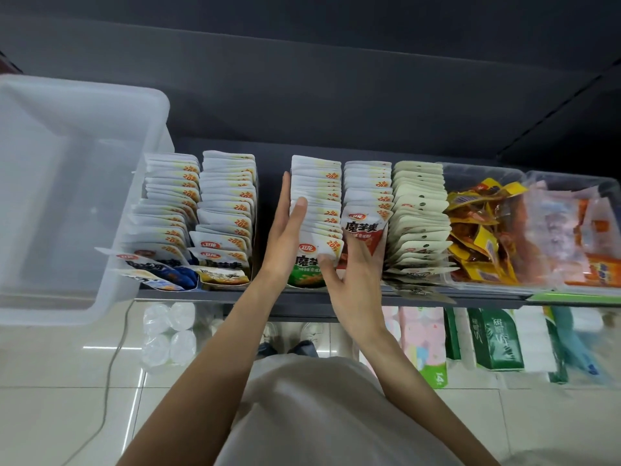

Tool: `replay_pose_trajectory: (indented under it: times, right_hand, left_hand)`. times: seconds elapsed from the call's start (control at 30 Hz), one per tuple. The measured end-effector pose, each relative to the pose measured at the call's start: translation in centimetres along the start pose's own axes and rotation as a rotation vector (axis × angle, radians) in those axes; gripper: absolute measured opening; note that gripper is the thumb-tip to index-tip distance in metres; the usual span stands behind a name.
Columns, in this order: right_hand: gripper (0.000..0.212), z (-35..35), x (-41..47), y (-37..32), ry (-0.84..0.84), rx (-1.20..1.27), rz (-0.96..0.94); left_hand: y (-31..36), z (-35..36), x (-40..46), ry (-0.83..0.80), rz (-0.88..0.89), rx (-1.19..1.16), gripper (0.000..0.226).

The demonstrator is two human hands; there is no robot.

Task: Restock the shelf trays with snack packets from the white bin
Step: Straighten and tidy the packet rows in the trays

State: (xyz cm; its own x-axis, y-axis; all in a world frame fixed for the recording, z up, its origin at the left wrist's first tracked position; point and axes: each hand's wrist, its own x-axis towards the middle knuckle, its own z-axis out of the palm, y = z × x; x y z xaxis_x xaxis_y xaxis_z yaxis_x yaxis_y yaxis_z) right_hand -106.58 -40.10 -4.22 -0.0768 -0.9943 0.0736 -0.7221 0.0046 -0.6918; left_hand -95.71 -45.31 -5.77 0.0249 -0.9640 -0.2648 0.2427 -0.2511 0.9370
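The white bin (100, 290) sits at the left end of the shelf, and I see no packets in it. Rows of white snack packets stand upright along the shelf. My left hand (285, 230) lies flat with straight fingers against the left side of the green-fronted row (317, 196), its thumb across the packet tops. My right hand (353, 270) presses the front of that row and the red-fronted row (368, 196) beside it, thumb on the front green packet (307, 267).
Two more packet rows (201, 203) stand beside the bin, and a pale green row (420, 210) at right. Clear trays hold yellow packets (480, 230) and orange-white packets (578, 230). Tissue packs (497, 338) fill the lower shelf. A cable (114, 364) trails on the tiled floor.
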Motion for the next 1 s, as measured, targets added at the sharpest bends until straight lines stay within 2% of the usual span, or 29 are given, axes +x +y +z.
replay_pose_trajectory:
  times: [0.23, 0.4, 0.6, 0.8, 0.9, 1.0]
  right_hand:
    - [0.036, 0.2, 0.6, 0.5, 0.000, -0.017, 0.006]
    - [0.041, 0.3, 0.4, 1.0, -0.028, -0.012, 0.041]
    - [0.043, 0.4, 0.4, 1.3, 0.011, -0.089, 0.041]
    - [0.043, -0.9, 0.4, 1.4, -0.007, -0.026, 0.027]
    - [0.038, -1.7, 0.5, 1.3, 0.003, 0.020, 0.049]
    - [0.038, -1.5, 0.3, 1.0, 0.010, -0.021, 0.015]
  left_hand:
    - [-0.4, 0.4, 0.9, -0.017, -0.023, -0.051, 0.052]
    - [-0.7, 0.4, 0.7, -0.043, -0.023, -0.032, 0.055]
    - [-0.7, 0.3, 0.1, -0.057, -0.052, -0.097, 0.056]
    - [0.2, -0.3, -0.5, -0.035, -0.066, -0.061, 0.087]
    - [0.1, -0.5, -0.9, -0.068, -0.084, -0.067, 0.078]
    - [-0.1, -0.1, -1.6, -0.096, -0.056, -0.020, 0.078]
